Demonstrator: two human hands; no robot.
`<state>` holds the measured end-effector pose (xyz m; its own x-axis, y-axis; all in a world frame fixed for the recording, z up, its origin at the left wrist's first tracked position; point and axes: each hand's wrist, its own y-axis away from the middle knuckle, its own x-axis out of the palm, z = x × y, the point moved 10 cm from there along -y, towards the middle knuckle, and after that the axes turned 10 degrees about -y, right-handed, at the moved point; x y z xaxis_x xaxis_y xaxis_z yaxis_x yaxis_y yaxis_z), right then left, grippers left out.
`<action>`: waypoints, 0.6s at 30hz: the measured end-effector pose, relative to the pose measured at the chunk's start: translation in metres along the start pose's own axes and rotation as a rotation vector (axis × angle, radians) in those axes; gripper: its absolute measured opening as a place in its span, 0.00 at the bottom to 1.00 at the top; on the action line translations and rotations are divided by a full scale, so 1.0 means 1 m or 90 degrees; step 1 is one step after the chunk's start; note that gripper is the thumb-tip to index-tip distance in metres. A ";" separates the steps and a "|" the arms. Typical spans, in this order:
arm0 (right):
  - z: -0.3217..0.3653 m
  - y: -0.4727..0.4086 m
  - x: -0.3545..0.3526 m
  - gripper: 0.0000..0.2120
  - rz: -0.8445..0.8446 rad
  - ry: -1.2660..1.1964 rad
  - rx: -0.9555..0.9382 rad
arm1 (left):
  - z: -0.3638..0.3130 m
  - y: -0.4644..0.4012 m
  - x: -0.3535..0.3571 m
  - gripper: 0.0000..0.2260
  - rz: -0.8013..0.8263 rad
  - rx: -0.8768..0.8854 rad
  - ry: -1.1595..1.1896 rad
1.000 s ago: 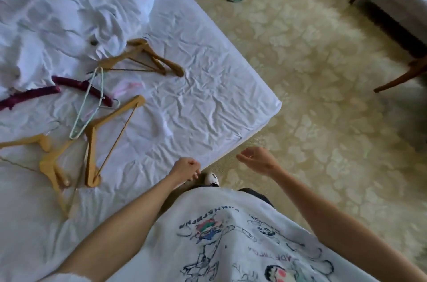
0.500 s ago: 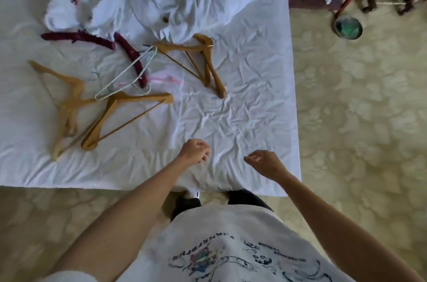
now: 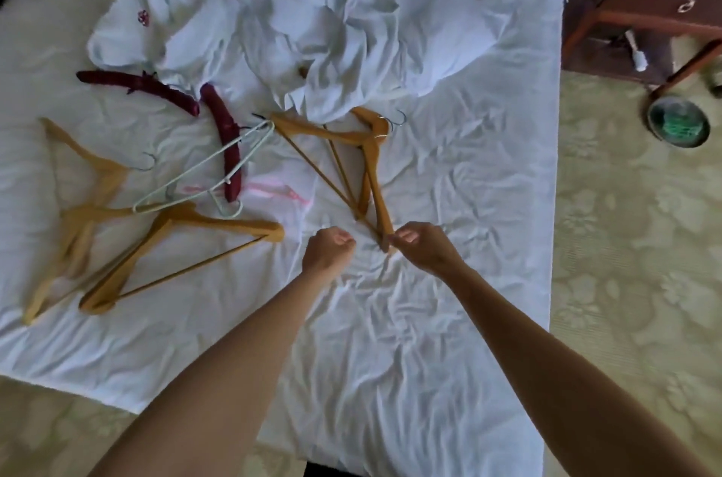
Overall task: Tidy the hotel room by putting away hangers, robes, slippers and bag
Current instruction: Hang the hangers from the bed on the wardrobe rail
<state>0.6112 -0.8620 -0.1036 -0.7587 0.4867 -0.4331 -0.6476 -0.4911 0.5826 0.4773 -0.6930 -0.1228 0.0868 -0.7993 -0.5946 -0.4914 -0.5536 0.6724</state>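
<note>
hanger-gathering step: right hand [image 3: 424,248] pinched the nearest wooden hanger [image 3: 371,167] tip; left hand [image 3: 328,248], beside it, fisted and empty; next, lift it.

Hangers [image 3: 367,167] lie on the bed [image 3: 449,281], robes [image 3: 281,19] heaped behind them, a table [image 3: 644,7] to its right.
</note>
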 end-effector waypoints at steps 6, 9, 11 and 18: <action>-0.023 -0.138 0.006 0.12 -0.088 -0.008 -0.008 | -0.068 -0.117 0.016 0.18 -0.134 0.057 -0.022; -0.038 -0.201 0.010 0.12 -0.131 -0.082 0.010 | -0.080 -0.165 0.044 0.27 -0.153 0.040 -0.058; -0.043 -0.234 0.016 0.11 -0.147 -0.155 0.016 | -0.083 -0.189 0.053 0.30 -0.189 0.023 -0.090; -0.033 -0.285 0.086 0.19 -0.011 -0.440 0.080 | -0.063 -0.214 0.029 0.24 -0.295 0.033 -0.025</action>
<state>0.7281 -0.7034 -0.3295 -0.5020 0.8621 0.0688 -0.6150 -0.4118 0.6724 0.6392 -0.6119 -0.2561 0.2755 -0.4605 -0.8438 -0.4512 -0.8370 0.3095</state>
